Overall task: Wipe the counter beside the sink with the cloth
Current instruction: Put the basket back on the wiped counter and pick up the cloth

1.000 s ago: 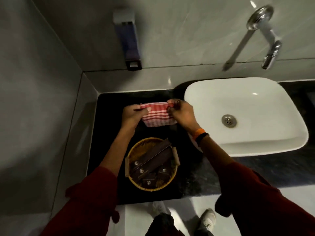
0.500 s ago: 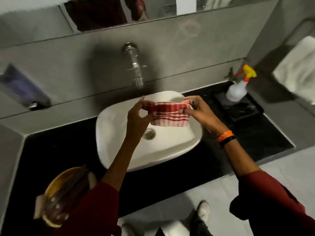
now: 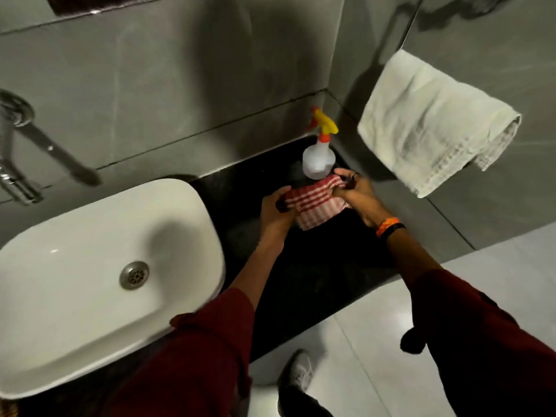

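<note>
From the head camera, looking down: both hands hold a red-and-white striped cloth (image 3: 314, 204) stretched between them over the black desk (image 3: 304, 266), on the strip of desk to the right of the white sink (image 3: 90, 266). The left hand (image 3: 275, 210) has its fingers curled closed around the cloth's left end, thumb on top. The right hand (image 3: 356, 192) pinches the cloth's right end between thumb and fingers, closed on the fabric, with a ring showing on one finger. The lower part of the cloth hangs down between the hands toward the desk; whether it touches the surface cannot be told.

Just behind the cloth, in the back right corner of the desk, stands a white spray bottle (image 3: 318, 161) with a yellow and orange trigger head, upright. The right hand's fingertips are just beside the bottle's base.

An orange and black wristband (image 3: 389, 227) sits on the right wrist, and both arms wear dark red sleeves (image 3: 481, 341). A pale towel (image 3: 433, 121) hangs on the right wall, above the desk's right edge. A metal tap (image 3: 18, 145) juts from the back wall over the sink's far left. A shoe (image 3: 301, 371) shows on the light floor below the desk's front edge.
</note>
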